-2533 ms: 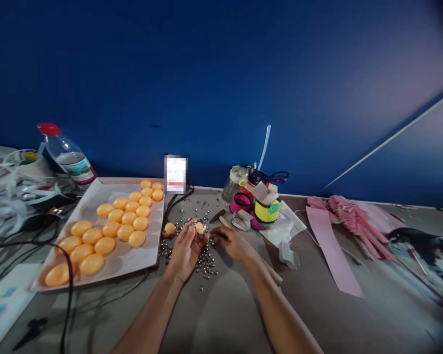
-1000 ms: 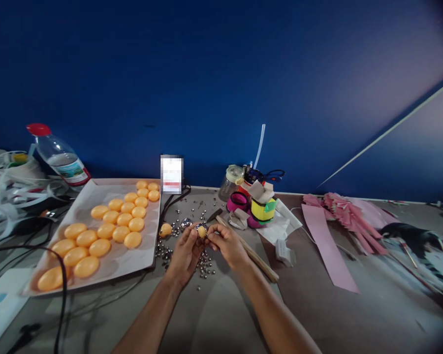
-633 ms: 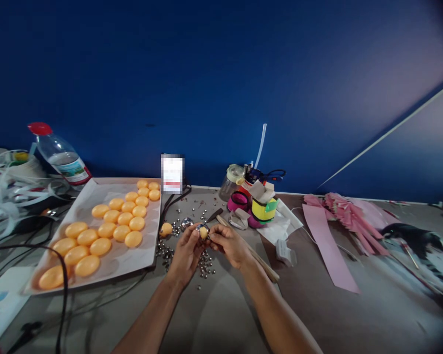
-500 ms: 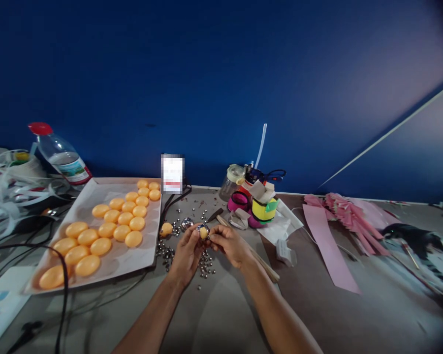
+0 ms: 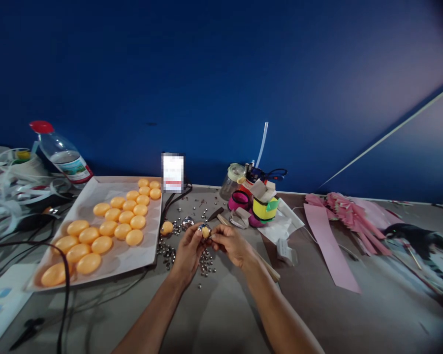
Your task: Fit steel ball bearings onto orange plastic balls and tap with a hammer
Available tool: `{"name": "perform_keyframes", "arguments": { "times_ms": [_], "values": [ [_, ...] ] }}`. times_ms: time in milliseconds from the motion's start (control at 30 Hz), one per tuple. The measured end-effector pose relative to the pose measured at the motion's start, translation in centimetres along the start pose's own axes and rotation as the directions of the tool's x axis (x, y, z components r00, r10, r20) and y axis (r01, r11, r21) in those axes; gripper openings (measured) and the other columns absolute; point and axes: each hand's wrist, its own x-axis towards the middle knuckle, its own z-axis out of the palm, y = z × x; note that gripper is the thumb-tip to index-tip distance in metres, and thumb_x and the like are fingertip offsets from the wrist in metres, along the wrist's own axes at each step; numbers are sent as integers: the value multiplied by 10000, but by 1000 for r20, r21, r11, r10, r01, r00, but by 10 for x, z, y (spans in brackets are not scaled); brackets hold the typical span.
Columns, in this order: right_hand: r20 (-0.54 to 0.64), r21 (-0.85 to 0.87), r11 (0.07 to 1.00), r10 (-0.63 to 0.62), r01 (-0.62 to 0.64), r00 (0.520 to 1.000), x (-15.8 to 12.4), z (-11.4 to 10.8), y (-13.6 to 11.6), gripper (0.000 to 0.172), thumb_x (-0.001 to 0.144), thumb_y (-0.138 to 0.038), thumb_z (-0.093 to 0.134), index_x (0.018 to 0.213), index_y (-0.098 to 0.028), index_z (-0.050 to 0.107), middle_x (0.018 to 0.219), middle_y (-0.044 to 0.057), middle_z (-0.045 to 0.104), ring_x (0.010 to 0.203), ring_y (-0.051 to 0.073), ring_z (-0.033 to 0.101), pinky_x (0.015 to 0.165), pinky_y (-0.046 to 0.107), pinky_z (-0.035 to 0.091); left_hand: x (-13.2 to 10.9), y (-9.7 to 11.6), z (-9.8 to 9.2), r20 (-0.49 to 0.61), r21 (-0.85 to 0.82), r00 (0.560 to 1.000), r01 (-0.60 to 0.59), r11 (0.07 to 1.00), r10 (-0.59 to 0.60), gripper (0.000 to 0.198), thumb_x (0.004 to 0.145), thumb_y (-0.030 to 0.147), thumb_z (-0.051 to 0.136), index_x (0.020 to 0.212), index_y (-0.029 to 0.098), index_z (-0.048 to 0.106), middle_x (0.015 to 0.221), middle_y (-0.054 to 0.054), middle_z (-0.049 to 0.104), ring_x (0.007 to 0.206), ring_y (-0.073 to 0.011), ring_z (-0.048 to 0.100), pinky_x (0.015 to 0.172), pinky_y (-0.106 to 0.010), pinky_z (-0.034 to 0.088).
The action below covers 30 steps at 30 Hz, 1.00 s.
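Note:
My left hand (image 5: 187, 253) is closed around an orange ping-pong ball (image 5: 205, 231) partly covered with shiny silver pieces. The fingers of my right hand (image 5: 229, 241) are pinched at the ball's right side; whatever is between them is too small to make out. Under and around both hands lie many loose silver beads (image 5: 206, 263) on the grey table. Just left of the held ball rests a silver-covered ball (image 5: 187, 223). Beside that is another orange ball (image 5: 166, 227) with silver beads close against it.
At left a white tray (image 5: 133, 255) carries rows of orange balls, with a red-capped bottle (image 5: 68, 157) behind. Black cables (image 5: 64, 290) cross the left side. A hammer (image 5: 216, 213), glass jar (image 5: 232, 183) and yellow tape roll (image 5: 265, 210) stand beyond my right hand. Pink ribbon (image 5: 330, 246) lies right.
The held ball has turned slightly, showing its orange patch a bit more to the front. Both hands stay almost in place, and the whole view has shifted slightly.

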Motion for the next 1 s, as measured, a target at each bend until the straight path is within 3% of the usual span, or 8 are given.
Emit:
{"name": "perform_keyframes", "arguments": {
  "times_ms": [300, 533, 667, 733, 800, 867, 1000],
  "values": [
    [-36, -4, 999, -32, 32, 999, 0, 4, 3, 247, 603, -310, 709, 674, -187, 507, 571, -50, 548, 484, 78, 473, 545, 237, 382, -1, 1, 2, -55, 38, 998, -11, 999, 13, 370, 658, 338, 737, 959, 170, 606, 828, -11, 638, 719, -124, 592, 687, -252, 487],
    [-158, -180, 974, -169, 139, 973, 3, 11, 8, 206, 652, -310, 656, 660, -186, 491, 520, -61, 513, 461, 82, 464, 507, 226, 354, 0, -1, 3, -48, 46, 996, -72, 996, 74, 352, 648, 322, 744, 931, 165, 606, 809, -4, 644, 695, -116, 597, 672, -243, 491],
    [-30, -138, 984, -114, 109, 993, 5, -2, 4, 209, 688, -351, 633, 679, -192, 498, 526, -54, 510, 446, 79, 438, 473, 217, 319, 1, 4, 4, -32, -19, 999, -17, 1000, 17, 345, 667, 339, 737, 940, 168, 614, 797, -5, 649, 666, -113, 606, 685, -256, 498],
    [23, -225, 968, -105, 108, 994, 7, -13, 2, 167, 709, -341, 613, 713, -193, 535, 520, -56, 501, 445, 86, 432, 471, 220, 316, 2, 7, 3, -24, -72, 1000, -9, 997, 7, 346, 674, 348, 736, 947, 174, 614, 768, 3, 645, 648, -118, 612, 678, -263, 502],
    [32, -481, 866, -137, 136, 990, 9, -22, 2, 91, 706, -274, 607, 750, -195, 597, 535, -49, 519, 470, 102, 449, 495, 232, 335, 4, 8, 1, -21, -120, 1000, -17, 993, 14, 330, 683, 358, 731, 931, 177, 611, 746, 9, 641, 637, -123, 617, 670, -265, 503],
    [105, -684, 703, -173, 197, 979, 8, -24, 3, 107, 720, -207, 581, 808, -205, 642, 662, -13, 610, 595, 138, 535, 587, 257, 386, 5, 9, -1, -16, -135, 1000, -16, 991, 14, 297, 703, 373, 714, 902, 179, 608, 751, 4, 645, 635, -126, 620, 661, -266, 504],
    [216, -878, 374, -244, 297, 945, 4, -13, 10, 221, 749, -134, 551, 939, -205, 640, 921, 56, 651, 826, 198, 585, 729, 284, 398, 6, 9, -2, 5, -134, 1000, -8, 991, 9, 246, 740, 384, 677, 853, 178, 604, 759, -5, 646, 643, -128, 617, 633, -253, 501]
  ]
}}
